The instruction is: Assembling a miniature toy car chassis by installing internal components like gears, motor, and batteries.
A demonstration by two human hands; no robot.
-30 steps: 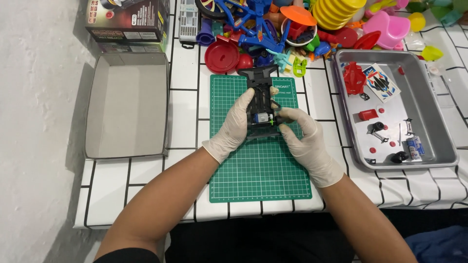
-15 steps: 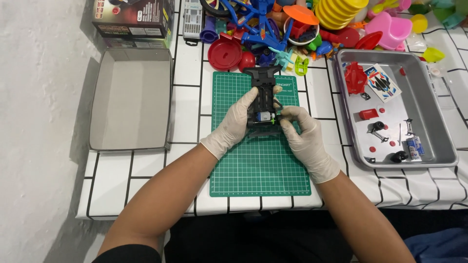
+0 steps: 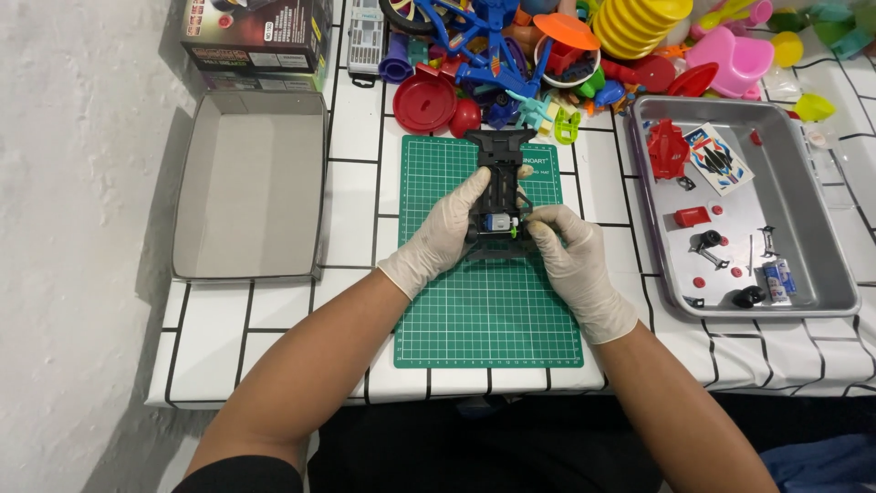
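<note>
Black toy chassis (image 3: 498, 187) gripped by both hands mid-mat (image 3: 484, 310), tray (image 3: 826, 301) well apart.

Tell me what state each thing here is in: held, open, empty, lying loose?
Black plastic toy car chassis: held over the green cutting mat, motor exposed.
Left hand: gloved, gripping the chassis side.
Right hand: gloved, fingertips pinching at the motor end.
Grey cardboard box lid: open side up, empty.
Metal tray: holds loose small parts.
</note>
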